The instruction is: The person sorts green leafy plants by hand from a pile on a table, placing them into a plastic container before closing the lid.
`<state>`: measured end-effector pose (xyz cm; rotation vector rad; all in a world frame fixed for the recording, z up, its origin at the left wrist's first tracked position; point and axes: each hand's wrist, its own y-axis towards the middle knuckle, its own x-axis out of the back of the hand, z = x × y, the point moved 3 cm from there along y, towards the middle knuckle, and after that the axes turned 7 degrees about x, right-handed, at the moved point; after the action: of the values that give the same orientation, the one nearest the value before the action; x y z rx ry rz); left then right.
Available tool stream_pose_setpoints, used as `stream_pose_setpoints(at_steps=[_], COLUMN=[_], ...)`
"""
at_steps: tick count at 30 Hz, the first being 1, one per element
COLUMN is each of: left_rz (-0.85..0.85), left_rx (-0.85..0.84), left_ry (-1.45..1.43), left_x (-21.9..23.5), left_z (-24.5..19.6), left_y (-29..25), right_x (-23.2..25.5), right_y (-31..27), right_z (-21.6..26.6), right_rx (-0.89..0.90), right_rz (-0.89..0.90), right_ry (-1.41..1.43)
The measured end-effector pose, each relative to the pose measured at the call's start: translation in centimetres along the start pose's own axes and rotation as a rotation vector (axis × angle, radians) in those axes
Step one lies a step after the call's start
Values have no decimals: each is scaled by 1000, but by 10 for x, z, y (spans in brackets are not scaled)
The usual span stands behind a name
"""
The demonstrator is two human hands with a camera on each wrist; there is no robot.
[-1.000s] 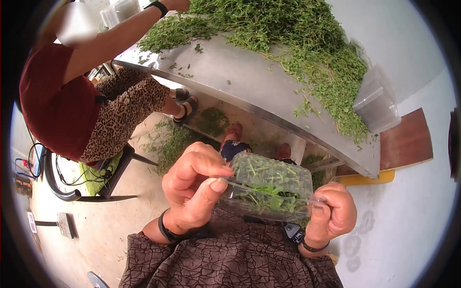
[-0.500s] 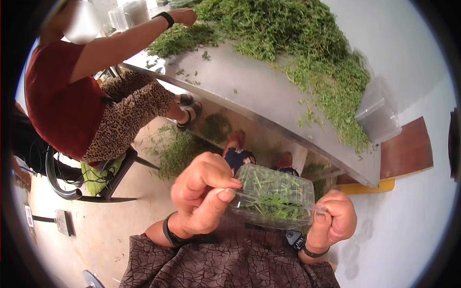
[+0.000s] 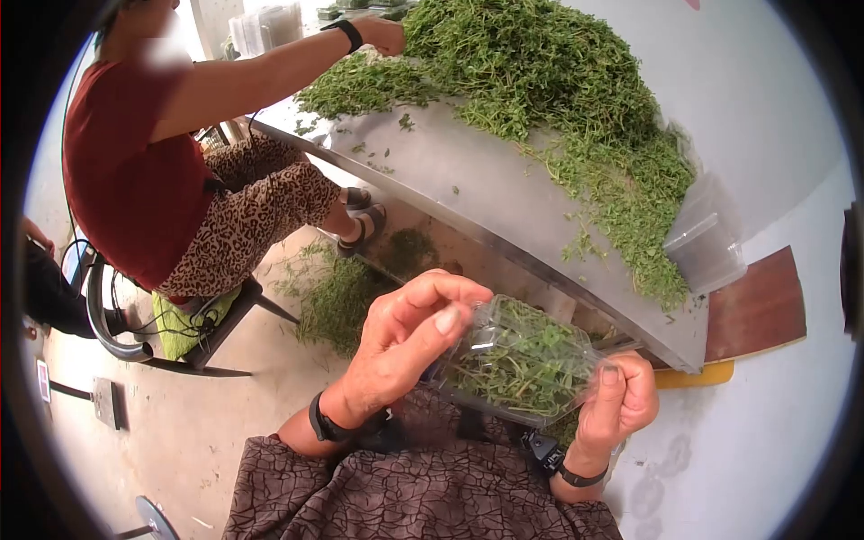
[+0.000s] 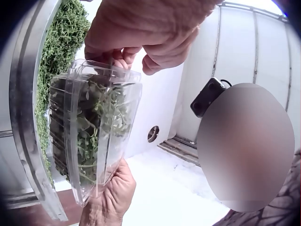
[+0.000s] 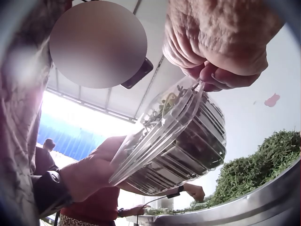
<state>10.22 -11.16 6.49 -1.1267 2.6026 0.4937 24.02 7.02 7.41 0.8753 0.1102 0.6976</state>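
A metal table [image 3: 432,153] runs across the head view, bearing a broad heap of green sprigs [image 3: 549,81]. At its left a person in a dark red shirt [image 3: 135,171] sits with one arm stretched to the edge of the heap. A stack of clear plastic boxes [image 3: 706,238] leans at the heap's right end.

Nearer, a clear plastic container [image 3: 522,360] filled with green sprigs is held in the air, tilted, between the two hands, in front of the wearer's patterned top and off the table. Its lid lies over the sprigs; whether the rims are fully pressed together I cannot tell.

The left hand [image 3: 400,337] pinches the container's left edge between thumb and bent forefinger. The right hand [image 3: 621,405] grips the opposite edge, thumb on the near side and fingers curled in. Each wrist wears a narrow dark band [image 3: 583,479].
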Motion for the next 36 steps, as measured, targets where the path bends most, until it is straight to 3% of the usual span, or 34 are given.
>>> stream_pose_setpoints(at_steps=[6,8,12,14,21,36], left_rz=[20,51,49,15,23,49], left_rx=[26,-124,-196,-342,-377,-309], left_ry=[16,143,285,387,439,369], left_x=[-1,0,1,0,1,6], left_z=[-4,-7,-15,-20,-35,-36], left_y=[-6,-6,-6,-7,-9,-9], right_x=[2,2,5,4,5,2], right_y=[-1,0,0,0,0,-2], right_z=[1,5,6,10,17,20], right_rx=[122,127,195,210,317,279], right_rz=[2,2,13,22,-3,-10], right_ry=[9,-13,-53,-65,-205,-284])
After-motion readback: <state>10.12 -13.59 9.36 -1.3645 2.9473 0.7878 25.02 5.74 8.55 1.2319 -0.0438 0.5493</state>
